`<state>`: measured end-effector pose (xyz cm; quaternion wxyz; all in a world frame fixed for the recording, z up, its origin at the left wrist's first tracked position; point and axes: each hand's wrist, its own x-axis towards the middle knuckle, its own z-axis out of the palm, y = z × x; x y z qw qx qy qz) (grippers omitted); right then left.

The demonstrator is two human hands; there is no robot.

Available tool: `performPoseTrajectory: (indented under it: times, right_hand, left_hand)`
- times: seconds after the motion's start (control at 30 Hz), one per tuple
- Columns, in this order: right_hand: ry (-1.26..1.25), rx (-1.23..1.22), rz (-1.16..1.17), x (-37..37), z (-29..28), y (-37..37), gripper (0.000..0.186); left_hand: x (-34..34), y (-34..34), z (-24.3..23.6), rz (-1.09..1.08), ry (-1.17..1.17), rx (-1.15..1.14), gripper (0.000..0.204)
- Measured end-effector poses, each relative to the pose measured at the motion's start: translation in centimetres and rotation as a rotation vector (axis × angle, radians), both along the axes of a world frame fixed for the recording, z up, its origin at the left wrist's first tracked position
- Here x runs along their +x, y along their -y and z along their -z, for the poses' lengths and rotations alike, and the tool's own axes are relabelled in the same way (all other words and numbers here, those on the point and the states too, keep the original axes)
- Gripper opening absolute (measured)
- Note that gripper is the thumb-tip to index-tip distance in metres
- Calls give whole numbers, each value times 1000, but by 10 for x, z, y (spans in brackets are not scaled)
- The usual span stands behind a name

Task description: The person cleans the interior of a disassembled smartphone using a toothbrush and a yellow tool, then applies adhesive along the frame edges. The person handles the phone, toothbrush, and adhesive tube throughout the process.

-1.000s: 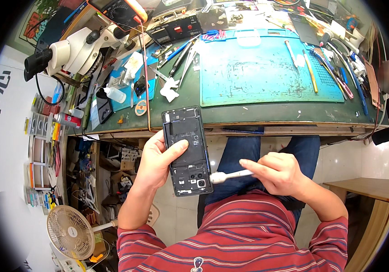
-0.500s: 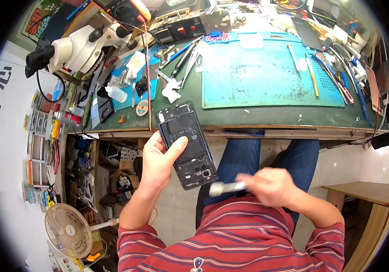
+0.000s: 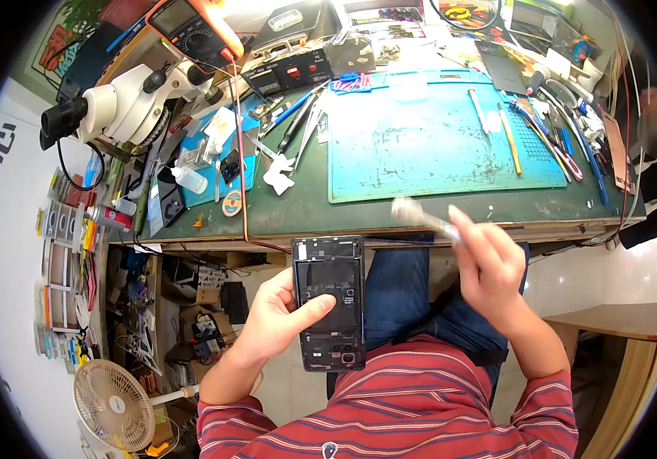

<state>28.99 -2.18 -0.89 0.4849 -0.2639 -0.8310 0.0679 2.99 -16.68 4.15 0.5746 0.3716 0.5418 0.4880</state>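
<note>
My left hand [image 3: 282, 317] grips an opened black phone [image 3: 330, 271] upright below the bench edge, back removed, thumb across its middle, inner parts and camera module showing. My right hand [image 3: 489, 264] holds a pale tool [image 3: 420, 214] with a whitish, blurred head, raised above and right of the phone, apart from it, in front of the turquoise mat [image 3: 443, 164].
On the green bench [image 3: 282, 214] are a microscope [image 3: 114, 107], an orange multimeter [image 3: 194, 30], a squeeze bottle [image 3: 189, 180], tweezers, screwdrivers and many loose tools. A fan [image 3: 114, 402] stands at lower left; a wooden cabinet [image 3: 627, 359] is at lower right.
My left hand and the phone moved down, the phone straightening from a tilt. My right hand rose and moved right, lifting the tool from beside the phone's lower end to near the bench edge.
</note>
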Motion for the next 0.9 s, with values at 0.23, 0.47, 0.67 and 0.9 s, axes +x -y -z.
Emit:
performPoseTrajectory:
  times: [0.23, 0.47, 0.67, 0.9]
  right_hand:
    - [19, 2, -42, 8, 8, 5, 38]
    - [134, -108, 89, 17, 2, 18, 47]
    - [80, -112, 59, 19, 22, 23, 34]
    - [63, -278, 56, 25, 12, 28, 46]
  left_hand:
    - [-4, -4, 3, 28, 49, -38, 35]
    - [-8, -3, 14, 36, 5, -62, 37]
    - [-7, -6, 14, 65, 82, -96, 39]
    - [-2, -7, 13, 80, 105, -105, 38]
